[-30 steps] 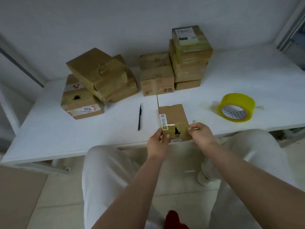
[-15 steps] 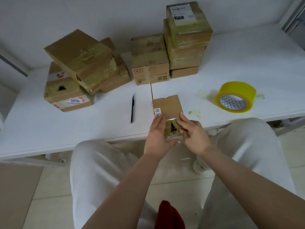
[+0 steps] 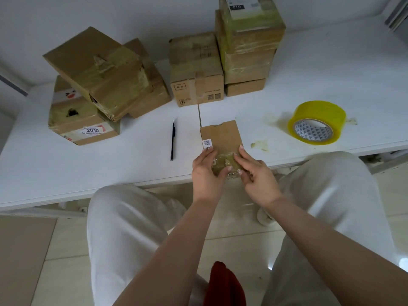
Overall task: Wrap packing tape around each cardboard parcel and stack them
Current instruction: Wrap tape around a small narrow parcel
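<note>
A small flat cardboard parcel [image 3: 220,134] with a white QR sticker lies at the white table's [image 3: 66,168] front edge. A strip of clear yellowish tape crosses its near end. My left hand [image 3: 206,173] lies on the parcel's left near part, fingers forward and thumb on the tape. From the right, my right hand [image 3: 254,175] presses straight fingers onto the same strip. The yellow tape roll [image 3: 318,113] lies alone to the right, apart from both hands. Taped parcels stand stacked at the back [image 3: 249,40].
A black pen [image 3: 172,140] lies left of the small parcel. A taped box [image 3: 196,69] stands at the back centre. A loose pile of taped boxes [image 3: 99,69] sits at the back left on a box labelled 2010 [image 3: 72,122]. My knees are under the table edge.
A second ago both hands pinched the parcel's near end, tilted up. Now it lies flat and both hands' fingers have slid onto the tape across its top.
</note>
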